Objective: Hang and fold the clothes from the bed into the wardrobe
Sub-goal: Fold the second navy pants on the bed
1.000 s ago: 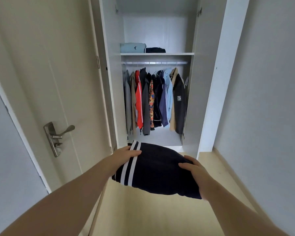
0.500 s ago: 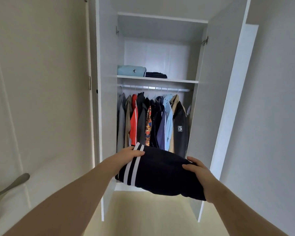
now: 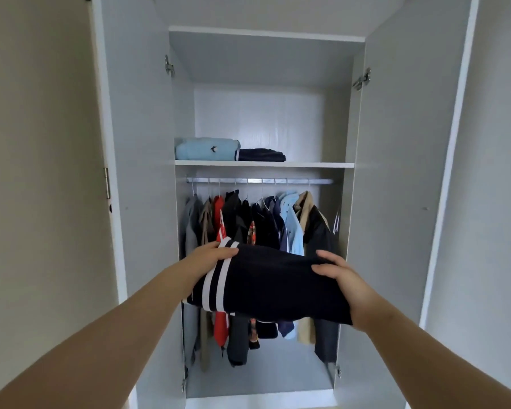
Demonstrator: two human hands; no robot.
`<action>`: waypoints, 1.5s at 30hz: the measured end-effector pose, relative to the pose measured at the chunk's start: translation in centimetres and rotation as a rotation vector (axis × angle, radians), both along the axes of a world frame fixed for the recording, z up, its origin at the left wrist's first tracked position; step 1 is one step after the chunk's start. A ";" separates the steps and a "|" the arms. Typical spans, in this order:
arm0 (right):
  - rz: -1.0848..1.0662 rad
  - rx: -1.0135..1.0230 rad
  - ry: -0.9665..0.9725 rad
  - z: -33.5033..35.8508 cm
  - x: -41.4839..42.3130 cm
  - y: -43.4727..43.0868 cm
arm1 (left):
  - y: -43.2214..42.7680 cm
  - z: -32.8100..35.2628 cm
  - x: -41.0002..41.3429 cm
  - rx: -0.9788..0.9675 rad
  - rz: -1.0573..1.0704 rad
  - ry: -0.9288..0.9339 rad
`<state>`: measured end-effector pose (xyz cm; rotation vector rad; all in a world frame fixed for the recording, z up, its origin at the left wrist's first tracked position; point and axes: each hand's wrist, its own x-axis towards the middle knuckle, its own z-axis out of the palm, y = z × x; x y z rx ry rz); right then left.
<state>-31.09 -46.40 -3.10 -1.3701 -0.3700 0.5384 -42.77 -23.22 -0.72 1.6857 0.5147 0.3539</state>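
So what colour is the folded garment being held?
The folded garment is dark navy with two white stripes at its left end, best in head view.

Matt dark cloth garment [image 3: 275, 287]; smooth matt white wardrobe [image 3: 396, 202]; shiny metal rail [image 3: 260, 180]

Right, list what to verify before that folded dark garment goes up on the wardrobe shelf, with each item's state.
1. Wardrobe doors wide open: ok.
2. Left grip holds the folded garment at its striped end: ok.
3. Right grip holds the other end: ok.
4. Bare room on the shelf to the right of the dark folded pile: ok.
5. Garment raised to shelf level: not ok, it sits lower, in front of the hanging clothes.
6. Fold tidy underneath: cannot tell, hidden.
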 end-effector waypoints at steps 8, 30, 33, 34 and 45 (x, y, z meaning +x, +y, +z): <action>0.141 0.138 -0.098 5.1 15.5 7.6 | 6.8 4.3 12.4 -0.020 0.088 -0.134; 0.167 0.444 -0.437 26.1 42.0 28.2 | 27.3 25.5 38.8 0.146 0.070 -0.385; 0.145 0.487 -0.449 27.9 44.4 30.8 | 30.1 27.6 41.6 0.150 0.037 -0.438; 0.134 0.500 -0.453 28.4 45.3 31.6 | 30.9 28.2 42.7 0.153 0.020 -0.452; 0.091 0.569 -0.421 30.3 55.1 38.4 | 37.2 30.0 53.5 0.149 0.036 -0.498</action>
